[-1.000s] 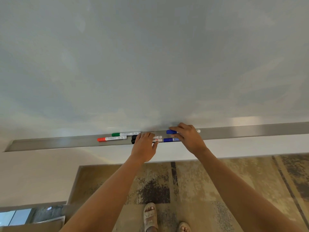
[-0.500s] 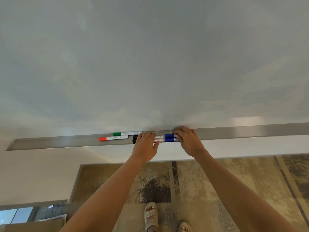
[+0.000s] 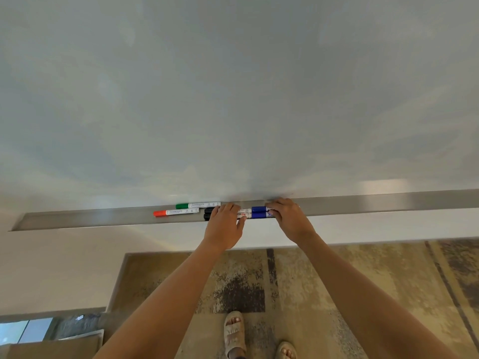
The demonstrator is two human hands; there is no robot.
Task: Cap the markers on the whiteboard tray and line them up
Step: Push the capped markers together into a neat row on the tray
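A long metal whiteboard tray runs across the view. A capped green marker lies at its back, a capped red marker in front of it to the left. Two black-capped markers and two blue-capped markers lie side by side between my hands. My left hand rests on the black markers, fingers laid over their barrels. My right hand covers the right ends of the blue markers. Both hands press on the markers.
The whiteboard fills the upper view. Below the tray is a pale wall band, then patterned carpet with my sandalled feet. A window and a ledge sit at the bottom left.
My right hand slid left along the tray, bringing the rear blue marker beside the front one. My left hand stayed on the black markers.
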